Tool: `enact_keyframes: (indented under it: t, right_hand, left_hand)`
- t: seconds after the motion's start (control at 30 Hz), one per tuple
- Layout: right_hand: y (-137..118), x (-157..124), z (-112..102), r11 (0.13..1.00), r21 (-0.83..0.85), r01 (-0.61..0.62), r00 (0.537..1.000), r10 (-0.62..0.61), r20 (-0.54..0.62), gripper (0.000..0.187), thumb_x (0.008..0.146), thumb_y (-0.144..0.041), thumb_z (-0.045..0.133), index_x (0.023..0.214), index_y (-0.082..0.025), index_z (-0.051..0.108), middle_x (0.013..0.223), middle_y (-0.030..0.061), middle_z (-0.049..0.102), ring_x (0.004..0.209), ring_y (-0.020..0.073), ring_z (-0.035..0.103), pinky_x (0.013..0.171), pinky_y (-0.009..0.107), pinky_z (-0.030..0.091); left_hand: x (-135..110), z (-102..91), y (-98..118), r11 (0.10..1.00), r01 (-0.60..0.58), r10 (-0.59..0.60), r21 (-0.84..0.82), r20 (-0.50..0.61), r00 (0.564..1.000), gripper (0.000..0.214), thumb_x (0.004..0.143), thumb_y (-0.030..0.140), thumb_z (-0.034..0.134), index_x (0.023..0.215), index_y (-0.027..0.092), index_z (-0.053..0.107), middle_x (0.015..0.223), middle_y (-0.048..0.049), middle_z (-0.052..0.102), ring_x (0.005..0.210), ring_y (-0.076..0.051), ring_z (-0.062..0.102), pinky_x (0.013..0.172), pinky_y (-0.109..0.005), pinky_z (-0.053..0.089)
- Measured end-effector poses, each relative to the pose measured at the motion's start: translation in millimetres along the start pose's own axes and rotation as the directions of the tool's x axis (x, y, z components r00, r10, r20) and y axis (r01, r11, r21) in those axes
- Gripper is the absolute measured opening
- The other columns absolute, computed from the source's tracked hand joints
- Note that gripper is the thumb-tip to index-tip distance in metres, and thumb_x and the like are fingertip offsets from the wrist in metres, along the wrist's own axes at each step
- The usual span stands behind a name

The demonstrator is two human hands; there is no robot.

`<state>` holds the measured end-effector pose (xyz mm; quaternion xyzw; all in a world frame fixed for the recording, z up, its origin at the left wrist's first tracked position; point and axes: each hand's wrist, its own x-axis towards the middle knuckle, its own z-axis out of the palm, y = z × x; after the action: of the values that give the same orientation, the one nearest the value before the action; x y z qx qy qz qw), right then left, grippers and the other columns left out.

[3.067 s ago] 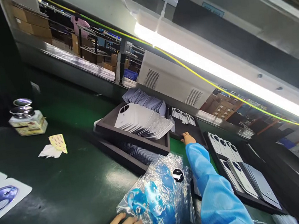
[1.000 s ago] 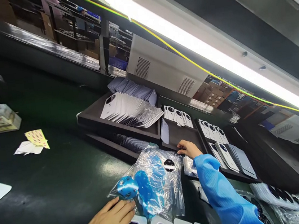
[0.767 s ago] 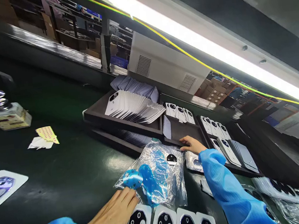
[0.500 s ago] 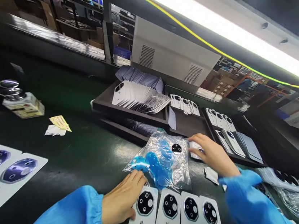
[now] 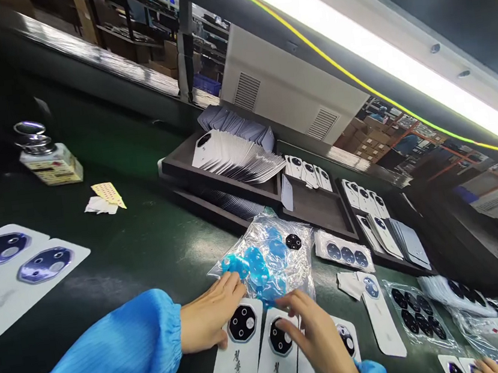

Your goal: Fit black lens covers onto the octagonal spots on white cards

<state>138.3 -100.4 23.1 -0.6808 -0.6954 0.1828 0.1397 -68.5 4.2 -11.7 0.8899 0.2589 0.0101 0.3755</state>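
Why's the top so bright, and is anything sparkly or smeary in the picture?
In the head view, the long lamp glares white; in that same head view, the plastic bag sparkles with reflections, the green table has a shiny patch, and the writing on the far-left panel looks smeary.

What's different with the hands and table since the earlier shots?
Right hand came back from the black tray to above the white panels, fingers apart; contact is unclear. Left hand stayed by the clear bag. The fanned panels and dispenser bottle look unmoved.
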Motion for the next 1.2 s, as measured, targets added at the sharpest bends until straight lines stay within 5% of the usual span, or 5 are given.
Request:
enact_keyframes:
  t: [0.33,0.53,0.63,0.8,1.2]
  right_hand:
    - [63.2,78.3,-48.3,0.968,-0.189,-0.162,0.985,0.147,-0.094,0.032,0.079,-0.018,0.057,0.111,-0.023,0.057,0.110,0.0059,0.057,0.094,0.0208,0.060,0.077,0.035,0.051]
    - [68.4,121.9,-46.7,0.935,-0.314,-0.163,0.984,0.177,0.016,0.036,0.076,-0.021,0.070,0.111,-0.018,0.058,0.119,0.0078,0.055,0.112,0.0248,0.052,0.089,0.041,0.047]
    - [73.0,131.8,-44.2,0.924,-0.359,-0.135,0.985,0.163,0.051,0.027,0.084,-0.027,0.065,0.108,-0.016,0.058,0.119,0.0076,0.055,0.109,0.0234,0.053,0.090,0.043,0.046]
    - [84.2,140.9,-42.1,0.915,-0.394,-0.089,0.990,0.126,0.070,0.024,0.086,-0.029,0.062,0.105,-0.015,0.058,0.113,0.0067,0.057,0.103,0.0215,0.056,0.086,0.042,0.049]
    - [106.9,128.2,-34.3,0.921,-0.372,0.118,0.993,-0.120,0.020,0.032,0.073,-0.018,0.070,0.102,-0.021,0.057,0.102,0.0072,0.052,0.093,0.0241,0.057,0.078,0.039,0.052]
  left_hand:
    - [-11.8,-1.1,6.4,0.999,-0.031,0.031,-0.038,-0.017,0.999,0.053,0.063,0.003,0.059,0.112,0.020,0.046,0.118,-0.0053,0.047,0.115,-0.026,0.045,0.100,-0.038,0.038]
    - [-17.6,-5.4,-0.5,0.933,-0.099,0.138,-0.347,0.091,0.986,0.059,0.067,0.008,0.054,0.120,0.026,0.036,0.109,-0.0013,0.057,0.098,-0.022,0.057,0.087,-0.033,0.044]
    - [-14.0,-1.8,-5.2,0.788,-0.045,0.152,-0.614,0.124,0.981,0.055,0.068,0.012,0.054,0.118,0.025,0.034,0.090,0.0026,0.057,0.078,-0.017,0.060,0.069,-0.027,0.047]
    - [-3.9,9.2,-10.5,0.427,0.001,0.066,-0.904,0.032,0.997,0.056,0.066,0.017,0.063,0.114,0.025,0.035,0.105,-0.0007,0.056,0.076,-0.012,0.059,0.061,-0.020,0.041]
    - [2.5,13.0,-2.8,0.207,0.006,-0.067,-0.978,-0.008,0.998,0.052,0.065,0.015,0.066,0.111,0.021,0.043,0.098,-0.0023,0.068,0.086,-0.019,0.066,0.078,-0.031,0.046]
